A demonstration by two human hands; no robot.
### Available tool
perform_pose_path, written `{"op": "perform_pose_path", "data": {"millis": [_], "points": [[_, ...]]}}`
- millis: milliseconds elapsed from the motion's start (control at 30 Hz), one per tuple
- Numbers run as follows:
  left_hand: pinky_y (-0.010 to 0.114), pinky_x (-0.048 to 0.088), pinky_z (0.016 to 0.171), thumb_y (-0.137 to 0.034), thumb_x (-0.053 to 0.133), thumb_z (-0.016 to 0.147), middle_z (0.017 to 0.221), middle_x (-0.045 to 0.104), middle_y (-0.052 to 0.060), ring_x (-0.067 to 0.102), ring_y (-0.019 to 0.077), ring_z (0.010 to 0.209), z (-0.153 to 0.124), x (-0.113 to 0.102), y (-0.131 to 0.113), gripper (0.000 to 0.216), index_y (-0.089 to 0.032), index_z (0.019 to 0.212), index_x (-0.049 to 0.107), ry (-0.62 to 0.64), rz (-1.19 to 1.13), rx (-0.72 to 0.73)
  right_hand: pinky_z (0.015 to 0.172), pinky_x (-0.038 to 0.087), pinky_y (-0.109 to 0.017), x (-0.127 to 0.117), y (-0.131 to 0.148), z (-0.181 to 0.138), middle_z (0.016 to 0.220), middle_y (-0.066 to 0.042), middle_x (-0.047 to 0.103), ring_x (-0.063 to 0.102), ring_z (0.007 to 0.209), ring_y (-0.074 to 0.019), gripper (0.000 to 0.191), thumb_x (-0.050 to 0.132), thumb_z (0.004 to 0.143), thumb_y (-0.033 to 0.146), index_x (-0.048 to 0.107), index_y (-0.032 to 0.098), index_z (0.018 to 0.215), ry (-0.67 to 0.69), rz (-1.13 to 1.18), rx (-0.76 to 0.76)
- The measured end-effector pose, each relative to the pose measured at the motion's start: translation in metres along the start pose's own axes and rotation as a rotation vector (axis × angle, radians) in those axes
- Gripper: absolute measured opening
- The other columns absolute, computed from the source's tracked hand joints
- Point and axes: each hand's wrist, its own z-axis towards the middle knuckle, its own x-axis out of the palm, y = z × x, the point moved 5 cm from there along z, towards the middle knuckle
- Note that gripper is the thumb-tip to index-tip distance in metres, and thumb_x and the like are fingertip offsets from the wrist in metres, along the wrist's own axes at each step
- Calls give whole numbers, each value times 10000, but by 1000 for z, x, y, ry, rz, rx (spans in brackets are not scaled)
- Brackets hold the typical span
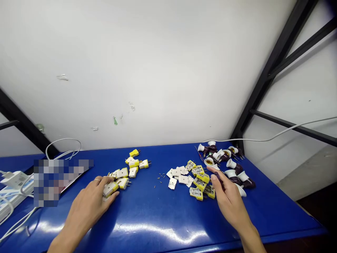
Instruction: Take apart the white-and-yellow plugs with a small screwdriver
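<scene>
Yellow-and-white plastic plugs (pixel 133 163) on blue worktop (pixel 158 221)
Closed ones touched by left hand (pixel 91 203), grip released; open halves (pixel 198 182) beside right hand (pixel 228 198), grip indiscernible.

Single head-worn view, looking forward and down, close over a blue table (pixel 163 225), white wall (pixel 158 63) behind

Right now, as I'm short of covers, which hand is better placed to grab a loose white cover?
Probably right: the right hand lies nearer the white covers; the left hand rests on assembled plugs, farther off.
</scene>
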Motion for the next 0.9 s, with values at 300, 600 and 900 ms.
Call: {"op": "perform_pose_path", "data": {"millis": [300,600,900], "points": [[373,565,809,-558,545,933,1079,719,60,714,282,919,-21,-13,-8,340,-289,1113,649,-268,-387,20,510,536,-252,7,7,-7,752,-31,672,614,582,-164,415,563,966,511,683,181,1189,-77,301,9],[358,574,906,-185,670,886,1108,740,54,702,249,1029,-42,28,-151,247,-269,1119,672,126,-805,300,498,549,-239,58,44,-25,820,-55,725,706,625,-171,289,501,1022,448,647,198,1042,190,483,-94],[389,549,970,-67,648,854,1192,716,62,678,257,1102,-38,32,-177,431,-268,1235,625,204,-834,329,679,559,-281,75,49,-32,837,-41,717,703,738,-188,213,443,1041,314,623,211,1090,323,204,-252]]}}
